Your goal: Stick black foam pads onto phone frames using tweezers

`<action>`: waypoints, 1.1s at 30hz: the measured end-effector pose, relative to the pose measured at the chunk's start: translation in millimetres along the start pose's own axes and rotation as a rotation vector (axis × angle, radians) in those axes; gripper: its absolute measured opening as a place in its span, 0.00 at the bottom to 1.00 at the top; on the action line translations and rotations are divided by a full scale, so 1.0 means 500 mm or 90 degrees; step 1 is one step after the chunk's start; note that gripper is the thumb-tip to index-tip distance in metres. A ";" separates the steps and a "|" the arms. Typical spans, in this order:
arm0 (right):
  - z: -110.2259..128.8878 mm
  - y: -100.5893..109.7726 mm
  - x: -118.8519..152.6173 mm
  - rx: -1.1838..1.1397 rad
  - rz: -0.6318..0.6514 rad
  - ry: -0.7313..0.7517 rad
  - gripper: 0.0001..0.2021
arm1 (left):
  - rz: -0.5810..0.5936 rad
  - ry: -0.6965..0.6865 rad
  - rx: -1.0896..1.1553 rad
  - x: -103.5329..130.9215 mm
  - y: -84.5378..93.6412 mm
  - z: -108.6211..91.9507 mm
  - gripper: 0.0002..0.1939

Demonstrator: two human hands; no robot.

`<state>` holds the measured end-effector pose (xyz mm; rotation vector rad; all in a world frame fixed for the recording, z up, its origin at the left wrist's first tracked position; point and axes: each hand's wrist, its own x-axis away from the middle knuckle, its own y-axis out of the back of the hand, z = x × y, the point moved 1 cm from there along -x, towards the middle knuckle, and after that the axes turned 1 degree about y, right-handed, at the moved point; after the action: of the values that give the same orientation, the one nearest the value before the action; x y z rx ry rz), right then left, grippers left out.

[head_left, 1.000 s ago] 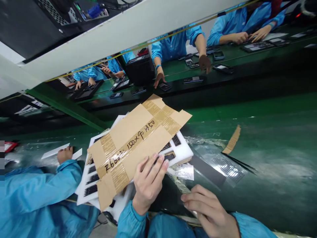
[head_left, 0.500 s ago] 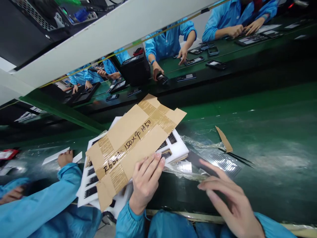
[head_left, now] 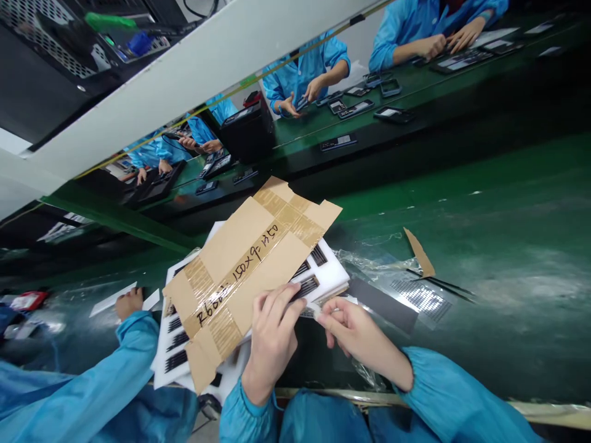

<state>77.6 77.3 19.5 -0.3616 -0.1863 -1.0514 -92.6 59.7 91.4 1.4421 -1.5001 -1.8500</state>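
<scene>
Brown cardboard is lying on top of a stack of white foam trays, and the left hand is resting flat on its near edge, fingers spread and pressing down, not curled around anything. The cardboard is a flattened box piece with shiny tape strips and black handwriting along the middle. Its long side is running from near-left to far-right, slanting away from the person.

The right hand is sitting just to the right of the left hand, at the near right corner of the stack. Its fingertips are pinching together at the edge of the trays, where a small clear bit is showing, but it is too small to tell what it is. So the right hand is the one closer to that corner, and the stack is lying just ahead of both hands and a little to the left.

The trays are showing rows of thin black parts in little slots. The whole stack is sitting at the near edge of the green surface. Crinkly clear plastic is lying just beside it on the right.
</scene>
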 end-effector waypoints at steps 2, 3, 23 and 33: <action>-0.007 -0.005 0.001 -0.054 0.003 0.032 0.15 | 0.055 -0.004 -0.006 -0.011 0.012 -0.001 0.19; -0.008 -0.008 0.004 -0.070 -0.006 0.057 0.15 | 0.083 -0.009 -0.009 -0.016 0.017 -0.001 0.19; 0.000 0.000 0.041 0.282 -0.195 0.408 0.07 | 0.296 -0.026 0.054 -0.102 0.037 -0.008 0.09; -0.006 -0.009 0.033 0.326 -0.198 0.456 0.11 | 0.130 0.112 0.132 -0.059 0.016 0.010 0.08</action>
<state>81.6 60.6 23.2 0.5255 0.1402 -1.3291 -87.1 82.2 112.0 1.4384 -1.7177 -1.4457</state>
